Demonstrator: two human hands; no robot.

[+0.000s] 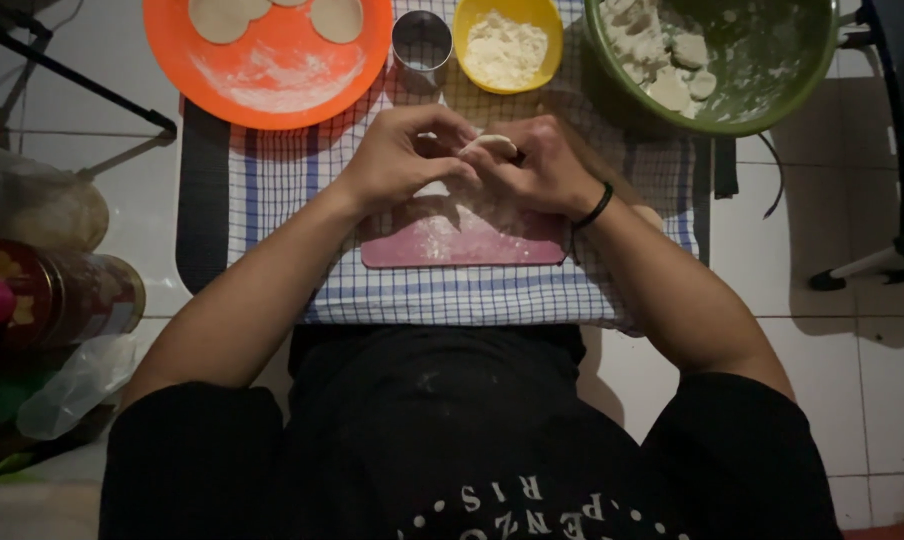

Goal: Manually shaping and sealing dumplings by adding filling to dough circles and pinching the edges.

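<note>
Green bowl [772, 105] of dough lumps at far right; orange plate [272, 80] with flat rounds at far left. Pink board [462, 245] lies floured on the checked cloth [452, 295]. Left hand [402, 160] and right hand [542, 165] both pinch one dough piece [492, 143] above the board. Recommend even, light pressure along its edge.

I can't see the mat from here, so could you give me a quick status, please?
Left hand and right hand both pinched on dough piece. Held above pink board. Nothing in the way.
</note>
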